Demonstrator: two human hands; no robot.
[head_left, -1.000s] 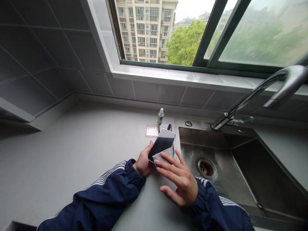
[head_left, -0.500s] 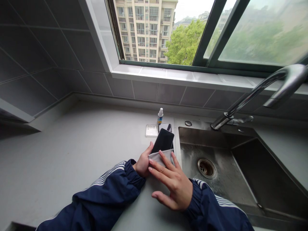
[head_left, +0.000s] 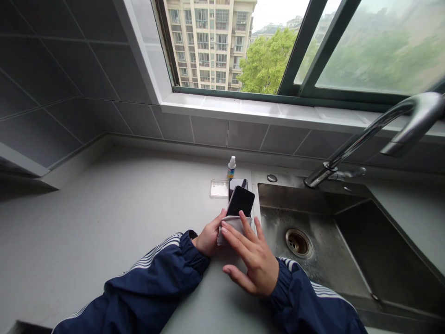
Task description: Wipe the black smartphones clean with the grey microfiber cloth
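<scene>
My left hand [head_left: 208,237] is closed round the lower left edge of a smartphone [head_left: 240,202], held above the counter with its black screen up. A grey cloth [head_left: 224,239] with a zigzag edge covers the phone's lower end. On top of the cloth rests my right hand [head_left: 255,257], its fingers stretched and spread, the thumb held apart. Partly hidden behind the phone lies a flat, dark-edged object [head_left: 234,183] with a shiny top. Next to it are a clear phone case [head_left: 219,189] and a small white-capped bottle [head_left: 231,168], standing upright.
To the right, a steel sink [head_left: 274,188] is set into the pale grey counter [head_left: 139,204]. A chrome tap [head_left: 354,144] arches over it. Behind the counter runs a tiled wall with a window sill [head_left: 257,109] below the window.
The phone has shifted a little to the right in my left hand's grasp, and its upper end is slightly lower. My right hand has moved slightly up, and more of the cloth's left edge shows.
</scene>
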